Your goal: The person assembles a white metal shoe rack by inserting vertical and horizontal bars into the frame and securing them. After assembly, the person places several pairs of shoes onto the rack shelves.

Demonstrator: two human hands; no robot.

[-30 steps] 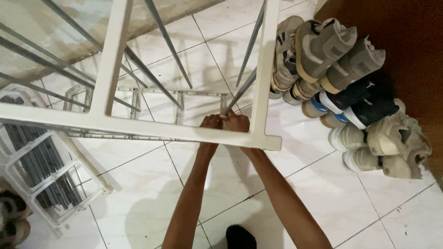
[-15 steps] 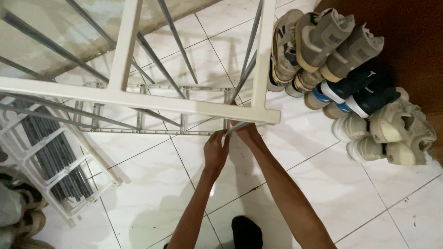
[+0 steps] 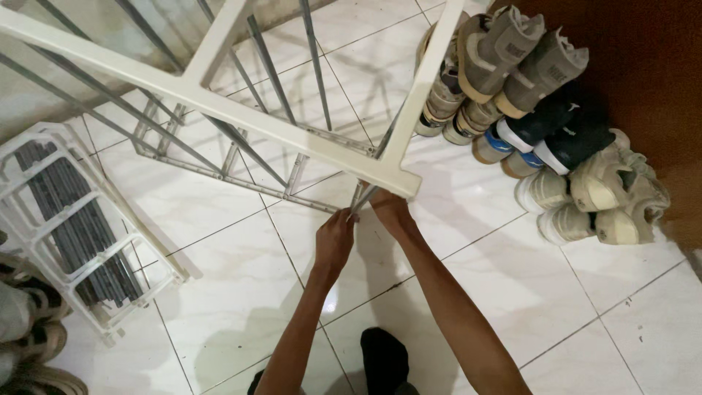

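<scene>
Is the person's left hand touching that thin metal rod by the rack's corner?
Touching. The head view shows the left hand with its fingers closed around the lower end of the rod.

White plastic rack frame [image 3: 219, 102] w/ grey metal rods [image 3: 365, 196], tilted over tile floor.

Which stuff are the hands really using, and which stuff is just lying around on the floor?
In use: left hand and right hand at a grey metal rod of the white rack frame.

Lying about: pile of shoes, spare rack panel.
</scene>
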